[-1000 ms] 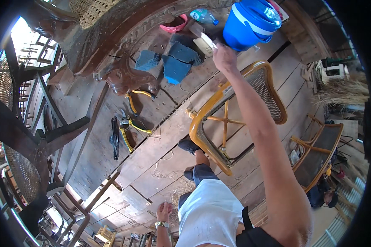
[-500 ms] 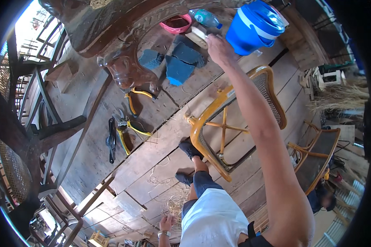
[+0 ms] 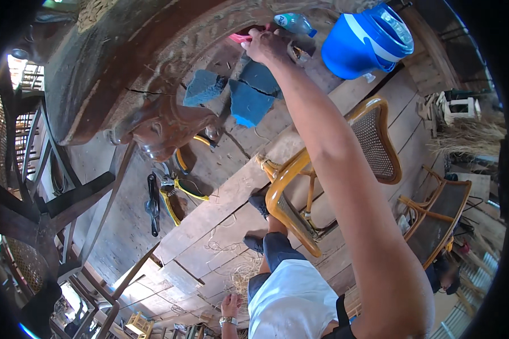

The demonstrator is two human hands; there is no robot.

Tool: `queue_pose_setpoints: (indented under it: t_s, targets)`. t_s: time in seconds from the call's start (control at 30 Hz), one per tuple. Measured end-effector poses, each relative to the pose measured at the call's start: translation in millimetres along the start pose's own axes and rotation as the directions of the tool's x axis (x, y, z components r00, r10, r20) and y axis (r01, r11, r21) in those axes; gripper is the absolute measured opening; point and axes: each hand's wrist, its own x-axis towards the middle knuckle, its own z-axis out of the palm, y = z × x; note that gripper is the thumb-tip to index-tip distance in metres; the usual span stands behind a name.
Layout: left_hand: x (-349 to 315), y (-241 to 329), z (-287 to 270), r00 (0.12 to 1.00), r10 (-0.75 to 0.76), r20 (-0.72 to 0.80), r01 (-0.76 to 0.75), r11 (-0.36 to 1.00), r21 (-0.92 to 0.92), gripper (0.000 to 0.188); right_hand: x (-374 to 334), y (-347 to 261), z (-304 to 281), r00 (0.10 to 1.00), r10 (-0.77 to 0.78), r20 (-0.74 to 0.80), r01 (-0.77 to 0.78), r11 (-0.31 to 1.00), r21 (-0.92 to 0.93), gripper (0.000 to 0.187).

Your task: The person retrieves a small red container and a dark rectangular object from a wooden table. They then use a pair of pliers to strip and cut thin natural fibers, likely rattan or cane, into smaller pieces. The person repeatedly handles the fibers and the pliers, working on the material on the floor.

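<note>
My right hand reaches far across the wooden work surface to a pink bowl. Its fingers close on the bowl's near rim, and the hand covers most of the bowl. Beside the wrist lies a small pale block-like thing, partly hidden. Torn blue-grey abrasive pieces lie just nearer than this hand. My left hand, with a watch at its wrist, hangs low beside my body. Its fingers are loosely bent, with nothing visible in them, above scattered cane strands.
A carved brown wooden piece overhangs the upper left. Yellow-handled pliers and a black tool lie below it. A plastic bottle and blue bucket stand beyond my right hand. A rattan chair is under my right forearm.
My right hand has moved left from the pale block to the pink bowl's rim. The view has shifted, bringing the carved wood larger into it. My left hand stays low.
</note>
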Motion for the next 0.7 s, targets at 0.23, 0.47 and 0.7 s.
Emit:
queue_pose_setpoints:
  t_s: [0.23, 0.47, 0.7]
  targets:
    - [-7.3, 40.2, 31.3, 0.997, 0.064, 0.046, -0.064, 0.998, 0.009, 0.035, 4.2, -17.8, -0.1, 0.918, -0.001, -0.396, 0.022, 0.999, 0.047, 0.029]
    - [6.1, 27.4, 21.4, 0.992, 0.113, 0.052, -0.117, 0.990, 0.077, 0.036, -88.4, 16.2, -47.3, 0.908, -0.172, -0.382, 0.297, 0.907, 0.298, 0.020]
    - [13.5, 71.3, 36.2, 0.918, 0.365, 0.159, -0.395, 0.884, 0.252, 0.031, -241.6, 81.8, -106.2, 0.884, -0.205, -0.421, 0.359, 0.874, 0.328, 0.016]
